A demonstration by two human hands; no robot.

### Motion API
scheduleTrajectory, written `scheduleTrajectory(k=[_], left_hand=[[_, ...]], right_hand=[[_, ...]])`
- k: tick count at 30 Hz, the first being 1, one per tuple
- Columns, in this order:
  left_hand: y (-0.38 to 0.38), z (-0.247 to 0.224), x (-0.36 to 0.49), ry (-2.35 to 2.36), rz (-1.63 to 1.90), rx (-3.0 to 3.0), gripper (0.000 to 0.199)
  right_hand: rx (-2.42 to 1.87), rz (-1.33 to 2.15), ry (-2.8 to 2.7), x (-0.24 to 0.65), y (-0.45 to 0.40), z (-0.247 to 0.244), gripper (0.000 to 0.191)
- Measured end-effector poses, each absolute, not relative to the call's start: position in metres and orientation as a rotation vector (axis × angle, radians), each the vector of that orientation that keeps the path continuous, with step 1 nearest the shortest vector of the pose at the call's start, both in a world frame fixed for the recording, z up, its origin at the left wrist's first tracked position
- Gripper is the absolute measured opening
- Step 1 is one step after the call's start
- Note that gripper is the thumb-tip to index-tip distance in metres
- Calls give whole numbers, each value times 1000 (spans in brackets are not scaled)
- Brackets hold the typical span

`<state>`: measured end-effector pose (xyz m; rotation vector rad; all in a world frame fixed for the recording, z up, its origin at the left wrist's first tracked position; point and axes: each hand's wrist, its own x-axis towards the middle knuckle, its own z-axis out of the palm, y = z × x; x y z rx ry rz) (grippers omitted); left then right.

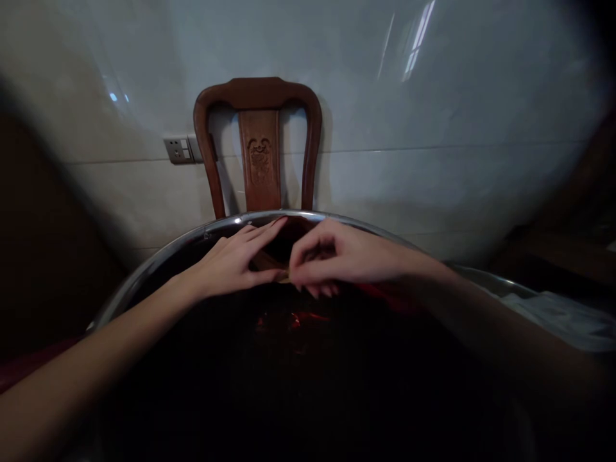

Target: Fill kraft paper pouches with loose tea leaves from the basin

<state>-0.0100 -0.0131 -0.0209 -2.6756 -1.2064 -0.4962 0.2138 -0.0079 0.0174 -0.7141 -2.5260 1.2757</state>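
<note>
Both hands meet over the dark inside of a large round vessel or tabletop with a shiny metal rim [178, 246]. My left hand [238, 262] has its fingers stretched toward the rim and its thumb apart, the thumb tip touching a small tan, flat item [269, 262]. My right hand [332, 256] is curled, thumb and forefinger pinched together at the same tan item's right end. What the item is cannot be made out in the dim light. Below the hands, a dark surface shows red glints [294, 319].
Behind the rim stands a carved wooden chair [260, 154] against a pale tiled wall [409, 115]. A socket and switch plate [179, 149] is left of the chair. Whitish crumpled plastic [558, 314] lies at the right, beside another metal rim. Red material [389, 296] shows under the right wrist.
</note>
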Motion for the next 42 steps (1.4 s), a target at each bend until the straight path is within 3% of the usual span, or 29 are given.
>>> scheduleTrajectory(k=[3, 5, 8, 12, 16, 24, 29, 33, 42], left_hand=[[-11, -22, -12, -1187, -542, -2670, 81], [-11, -24, -12, -1207, -552, -2651, 82], [-11, -24, -12, -1235, -541, -2639, 83], [-14, -22, -10, -1256, -506, -2643, 82], [-15, -20, -8, -1270, -476, -2640, 83], [-15, -22, -6, -1263, -457, -2608, 85], [-14, -22, -8, -1262, -475, -2602, 85], [-12, -22, -12, -1287, -490, -2602, 86], [-11, -22, -14, -1246, -545, -2633, 85]], right_hand=[[-723, 1752, -2786, 217, -13, 16, 29], [-813, 1841, -2967, 215, -6, 3, 33], [-1242, 1639, -3090, 211, 7, -21, 44], [-1793, 1298, -3123, 216, 2, -50, 77], [-1865, 936, -3103, 232, -30, -75, 90], [-1753, 1294, -2976, 218, -71, -65, 95], [-1826, 1135, -3094, 208, -87, -60, 111], [-1629, 1329, -3103, 208, -89, -58, 107], [-1688, 1405, -2980, 203, -98, -60, 73]])
